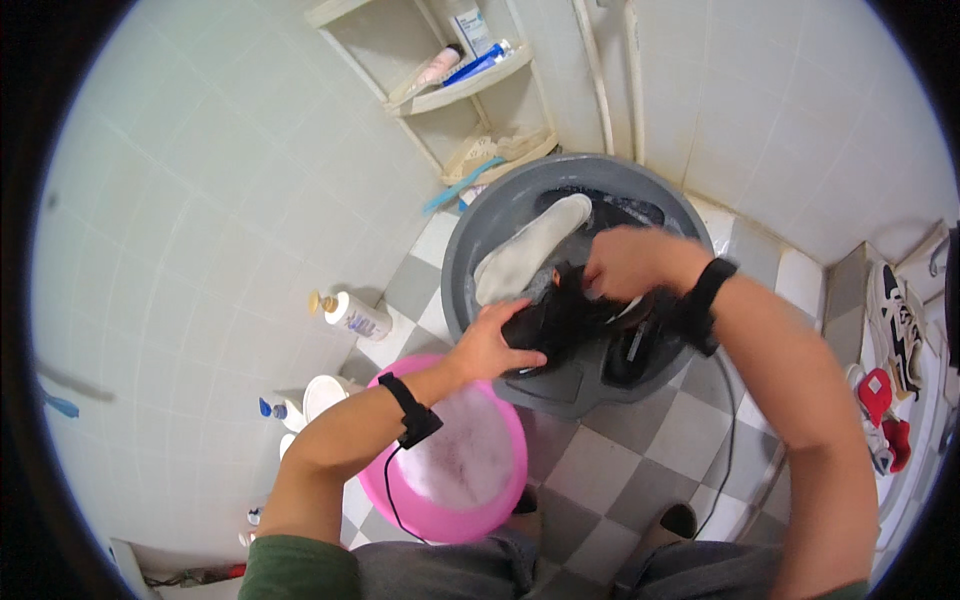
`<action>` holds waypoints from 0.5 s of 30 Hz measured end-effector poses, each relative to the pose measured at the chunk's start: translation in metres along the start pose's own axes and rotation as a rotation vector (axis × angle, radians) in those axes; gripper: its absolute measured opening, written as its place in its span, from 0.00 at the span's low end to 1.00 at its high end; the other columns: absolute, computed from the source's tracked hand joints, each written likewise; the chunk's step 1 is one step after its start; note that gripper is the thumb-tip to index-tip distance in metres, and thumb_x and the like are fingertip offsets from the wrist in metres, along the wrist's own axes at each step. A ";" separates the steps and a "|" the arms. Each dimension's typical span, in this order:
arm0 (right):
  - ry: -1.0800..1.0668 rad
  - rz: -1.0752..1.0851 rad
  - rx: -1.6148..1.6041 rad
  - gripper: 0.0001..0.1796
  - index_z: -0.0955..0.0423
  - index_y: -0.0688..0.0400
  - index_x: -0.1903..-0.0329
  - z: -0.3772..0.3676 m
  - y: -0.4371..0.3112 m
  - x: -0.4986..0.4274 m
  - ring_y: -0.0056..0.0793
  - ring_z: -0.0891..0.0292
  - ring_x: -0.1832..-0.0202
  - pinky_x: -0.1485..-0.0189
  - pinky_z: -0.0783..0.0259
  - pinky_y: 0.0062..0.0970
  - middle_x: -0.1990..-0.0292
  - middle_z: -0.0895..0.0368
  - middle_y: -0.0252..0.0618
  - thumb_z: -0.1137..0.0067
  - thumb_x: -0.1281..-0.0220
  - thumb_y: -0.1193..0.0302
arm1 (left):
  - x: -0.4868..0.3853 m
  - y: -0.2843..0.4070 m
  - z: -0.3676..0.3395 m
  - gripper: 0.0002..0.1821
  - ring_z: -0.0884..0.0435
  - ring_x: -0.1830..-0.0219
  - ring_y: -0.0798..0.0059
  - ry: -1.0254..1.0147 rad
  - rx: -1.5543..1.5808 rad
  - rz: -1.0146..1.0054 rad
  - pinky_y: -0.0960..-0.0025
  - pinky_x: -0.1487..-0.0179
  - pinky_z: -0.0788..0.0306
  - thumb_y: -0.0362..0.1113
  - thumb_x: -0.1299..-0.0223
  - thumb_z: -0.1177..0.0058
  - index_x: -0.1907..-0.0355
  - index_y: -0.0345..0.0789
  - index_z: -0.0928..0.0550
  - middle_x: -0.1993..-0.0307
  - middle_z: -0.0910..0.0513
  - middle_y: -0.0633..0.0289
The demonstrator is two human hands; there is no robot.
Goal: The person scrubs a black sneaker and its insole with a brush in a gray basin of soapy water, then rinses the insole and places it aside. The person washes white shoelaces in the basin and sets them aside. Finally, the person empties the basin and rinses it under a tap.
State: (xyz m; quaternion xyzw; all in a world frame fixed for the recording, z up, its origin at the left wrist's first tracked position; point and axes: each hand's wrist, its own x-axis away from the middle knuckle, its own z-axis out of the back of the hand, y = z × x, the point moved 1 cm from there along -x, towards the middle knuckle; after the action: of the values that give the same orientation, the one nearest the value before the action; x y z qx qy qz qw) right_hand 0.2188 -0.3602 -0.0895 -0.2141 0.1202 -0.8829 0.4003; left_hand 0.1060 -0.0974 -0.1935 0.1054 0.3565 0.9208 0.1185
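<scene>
A dark, wet-looking black shoe [551, 324] is held low over a round grey basin [459, 262]. My left hand [496, 346] grips one end of it, thumb on the near side and fingers on the far side. Curled at the shoe's upper is my right hand [637, 262], blurred by motion; whether it also holds something small cannot be made out. Beside them in the basin lies a white insole [532, 247]. Another black shoe [636, 356] rests at the near right inside, partly hidden by my right wrist. Dark, sudsy footwear [630, 206] lies at the far side.
A pink basin [517, 457] of suds stands near my left forearm. Bottles, including a white pump bottle [360, 316], line the left wall. A corner shelf [465, 94] rises behind. Sneakers [892, 322] sit on a ledge at right. A cable [731, 442] hangs from my right wrist.
</scene>
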 end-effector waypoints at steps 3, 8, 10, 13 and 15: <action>0.027 -0.214 0.037 0.16 0.10 0.46 0.53 0.026 0.041 0.010 0.44 0.12 0.50 0.49 0.19 0.42 0.57 0.09 0.42 0.38 0.42 0.64 | -0.003 -0.001 0.002 0.49 0.28 0.32 0.49 -0.027 0.009 0.013 0.57 0.26 0.36 0.53 0.55 0.20 0.30 0.34 0.24 0.38 0.21 0.47; 0.090 -0.232 -0.001 0.18 0.10 0.47 0.52 -0.023 0.013 -0.007 0.51 0.13 0.49 0.45 0.19 0.43 0.55 0.09 0.46 0.41 0.44 0.67 | -0.009 -0.001 0.003 0.47 0.26 0.35 0.53 -0.026 0.001 -0.068 0.57 0.28 0.34 0.48 0.55 0.19 0.31 0.37 0.23 0.40 0.20 0.51; 0.099 -0.164 -0.028 0.19 0.11 0.46 0.51 -0.037 0.000 -0.012 0.51 0.14 0.48 0.45 0.19 0.44 0.54 0.10 0.46 0.42 0.44 0.67 | -0.008 -0.001 0.002 0.46 0.26 0.35 0.53 -0.018 0.005 -0.068 0.57 0.28 0.34 0.48 0.55 0.20 0.31 0.37 0.23 0.40 0.20 0.51; 0.039 -0.084 -0.002 0.19 0.11 0.45 0.50 -0.020 0.008 -0.005 0.50 0.14 0.49 0.47 0.19 0.44 0.55 0.10 0.45 0.42 0.43 0.66 | -0.004 0.000 0.000 0.46 0.27 0.34 0.50 -0.009 -0.008 -0.097 0.56 0.27 0.36 0.50 0.55 0.21 0.32 0.35 0.23 0.40 0.20 0.49; -0.021 -0.108 -0.003 0.18 0.10 0.45 0.51 0.011 0.028 0.012 0.47 0.13 0.50 0.49 0.19 0.42 0.58 0.09 0.43 0.41 0.42 0.65 | -0.002 0.000 0.000 0.46 0.28 0.33 0.48 -0.019 -0.008 -0.088 0.56 0.26 0.36 0.51 0.55 0.22 0.33 0.34 0.23 0.40 0.21 0.48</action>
State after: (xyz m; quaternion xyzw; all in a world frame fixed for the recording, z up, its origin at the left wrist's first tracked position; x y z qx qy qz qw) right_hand 0.2353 -0.3881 -0.0878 -0.2300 0.1054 -0.9008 0.3529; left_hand 0.1083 -0.0979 -0.1941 0.0977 0.3558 0.9151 0.1627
